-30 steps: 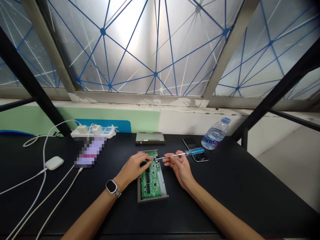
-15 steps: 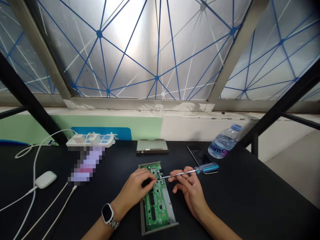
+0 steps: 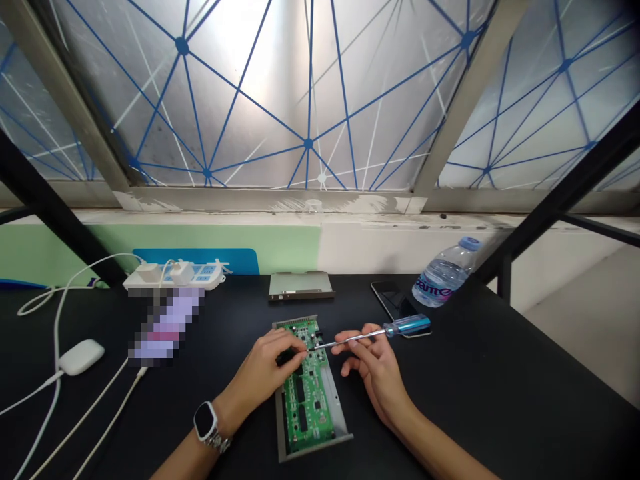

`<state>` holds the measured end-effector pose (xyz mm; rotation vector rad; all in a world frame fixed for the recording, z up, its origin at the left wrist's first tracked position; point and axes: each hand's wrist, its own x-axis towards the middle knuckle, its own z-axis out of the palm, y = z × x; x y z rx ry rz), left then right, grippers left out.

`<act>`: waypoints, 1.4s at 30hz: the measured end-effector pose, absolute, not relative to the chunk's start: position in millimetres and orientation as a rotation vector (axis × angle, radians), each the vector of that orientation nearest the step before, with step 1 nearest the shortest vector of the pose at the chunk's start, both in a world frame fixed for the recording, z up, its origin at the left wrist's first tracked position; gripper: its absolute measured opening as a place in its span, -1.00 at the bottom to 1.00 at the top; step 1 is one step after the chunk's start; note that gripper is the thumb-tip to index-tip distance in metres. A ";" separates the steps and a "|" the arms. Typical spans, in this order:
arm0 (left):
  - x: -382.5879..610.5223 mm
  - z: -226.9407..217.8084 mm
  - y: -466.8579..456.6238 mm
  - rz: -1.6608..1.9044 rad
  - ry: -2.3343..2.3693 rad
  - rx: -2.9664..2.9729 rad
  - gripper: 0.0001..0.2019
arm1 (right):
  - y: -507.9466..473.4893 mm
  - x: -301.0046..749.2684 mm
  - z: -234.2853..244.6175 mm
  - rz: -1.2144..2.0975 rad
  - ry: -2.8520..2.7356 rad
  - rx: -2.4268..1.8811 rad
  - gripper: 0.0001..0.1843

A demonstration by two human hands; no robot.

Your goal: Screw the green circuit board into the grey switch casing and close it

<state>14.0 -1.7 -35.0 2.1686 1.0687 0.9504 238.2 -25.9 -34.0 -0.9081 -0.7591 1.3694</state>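
A green circuit board (image 3: 313,400) lies in a shallow metal tray (image 3: 281,433) on the black table. My right hand (image 3: 377,367) is closed on the shaft of a screwdriver (image 3: 407,325) with a clear blue handle, held almost level. Its tip points left and meets the fingertips of my left hand (image 3: 273,363) above the upper part of the board. Thumb and forefinger of that left hand are pinched together at the tip; whatever sits between them is too small to make out. A watch (image 3: 206,421) is on the left wrist.
Behind the board lies a flat metal cover (image 3: 301,285). A dark phone (image 3: 393,300) and a water bottle (image 3: 445,275) are at the back right. To the left are a power strip (image 3: 175,275), a white charging case (image 3: 81,357), cables and a blurred-out object (image 3: 167,327).
The whole view has shifted slightly, moving everything up and a little left in the picture. Both hands keep the same hold, with the screwdriver tip still at the left fingertips.
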 end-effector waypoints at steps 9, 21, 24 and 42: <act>13.1 -38.9 -2.6 0.995 1.047 2.174 -0.92 | -25.9 238.9 -37.4 1.383 -0.773 -0.902 -0.44; 14.1 -33.0 0.3 0.938 1.049 2.162 -0.90 | -26.5 239.8 -36.8 1.381 -0.747 -0.944 -0.42; 13.9 -31.6 0.2 0.947 1.054 2.149 -0.91 | -26.3 239.0 -35.8 1.390 -0.741 -0.963 -0.41; 11.5 -30.6 1.2 0.906 1.055 2.178 -0.92 | -16.5 238.5 -38.2 1.353 -0.826 -0.916 -0.46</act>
